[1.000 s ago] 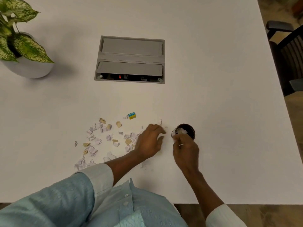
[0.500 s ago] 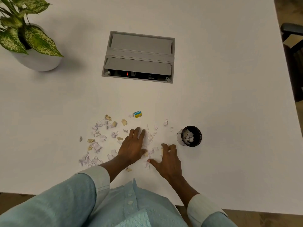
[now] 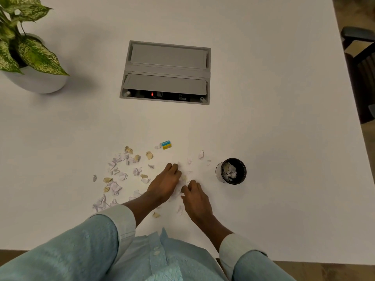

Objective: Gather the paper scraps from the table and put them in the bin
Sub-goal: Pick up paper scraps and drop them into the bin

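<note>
The white bench (image 3: 263,98) fills nearly the whole frame, with a grey cable hatch (image 3: 165,72) sunk into it at upper centre and a potted plant (image 3: 30,53) in the upper left corner. Below centre, the paper scraps (image 3: 121,175) lie in a loose spread whose long axis runs from the lower left up toward the right; individual pieces are crumpled and point every way. A few strays sit right of the hands, near the bin (image 3: 231,170), a small dark cup standing upright at centre right, mouth up and already holding some scraps.

The left hand (image 3: 165,182) rests palm down with fingers curled, and the right hand (image 3: 195,196) faces it just beside, fingers bent inward. They likely cup toward each other so as to rake a small heap together between them before lifting it. Whether either hand actually grips paper cannot be told, since the pieces between them blur into the bench.

A small blue and yellow eraser (image 3: 166,145) sits at the upper edge of the scatter, apart from both hands.
</note>
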Demonstrator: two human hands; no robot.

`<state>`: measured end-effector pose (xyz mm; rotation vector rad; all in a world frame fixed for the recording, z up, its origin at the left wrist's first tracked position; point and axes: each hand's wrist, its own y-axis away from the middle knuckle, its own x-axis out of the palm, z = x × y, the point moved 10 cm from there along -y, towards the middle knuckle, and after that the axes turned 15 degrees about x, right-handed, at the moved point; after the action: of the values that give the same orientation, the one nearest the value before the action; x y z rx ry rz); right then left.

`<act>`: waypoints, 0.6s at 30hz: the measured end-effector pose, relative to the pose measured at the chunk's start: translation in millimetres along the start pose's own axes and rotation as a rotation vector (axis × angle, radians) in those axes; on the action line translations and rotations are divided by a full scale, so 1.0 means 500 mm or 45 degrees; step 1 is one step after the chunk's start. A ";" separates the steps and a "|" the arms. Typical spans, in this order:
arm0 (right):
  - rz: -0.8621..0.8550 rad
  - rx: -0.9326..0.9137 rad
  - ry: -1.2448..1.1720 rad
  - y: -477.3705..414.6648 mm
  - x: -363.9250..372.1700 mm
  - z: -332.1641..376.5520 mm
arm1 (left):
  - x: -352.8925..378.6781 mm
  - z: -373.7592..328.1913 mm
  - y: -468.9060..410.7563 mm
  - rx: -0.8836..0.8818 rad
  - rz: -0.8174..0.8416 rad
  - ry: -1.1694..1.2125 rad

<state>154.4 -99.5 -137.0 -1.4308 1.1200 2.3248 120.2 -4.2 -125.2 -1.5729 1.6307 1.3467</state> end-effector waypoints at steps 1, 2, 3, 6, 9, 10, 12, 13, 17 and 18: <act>-0.015 -0.020 -0.020 0.002 -0.006 -0.001 | -0.002 0.002 0.005 0.012 -0.018 0.002; -0.040 -0.027 -0.058 0.005 -0.017 -0.003 | -0.005 0.004 0.010 0.020 -0.040 0.003; -0.072 -0.021 -0.105 0.007 -0.033 -0.007 | -0.009 0.004 0.015 0.022 -0.068 0.009; -0.188 0.083 -0.340 0.017 -0.098 -0.039 | -0.040 -0.004 0.020 0.011 -0.225 0.115; -0.326 0.177 -0.554 0.042 -0.170 -0.080 | -0.095 -0.022 0.016 -0.066 -0.450 0.314; -0.375 0.199 -0.608 0.052 -0.195 -0.094 | -0.116 -0.032 0.012 -0.087 -0.521 0.384; -0.466 0.236 -0.698 0.072 -0.244 -0.122 | -0.160 -0.062 -0.002 -0.090 -0.632 0.480; -0.518 0.262 -0.723 0.080 -0.269 -0.139 | -0.181 -0.080 -0.012 -0.069 -0.669 0.508; -0.676 0.482 -0.709 0.087 -0.344 -0.224 | -0.238 -0.157 -0.063 0.057 -0.726 0.570; -0.689 0.540 -0.695 0.084 -0.355 -0.241 | -0.241 -0.174 -0.077 0.079 -0.717 0.572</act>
<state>306.8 -173.0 1.2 -0.7509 0.8539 1.7846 204.7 -21.3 1.5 -2.1888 1.2785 0.6750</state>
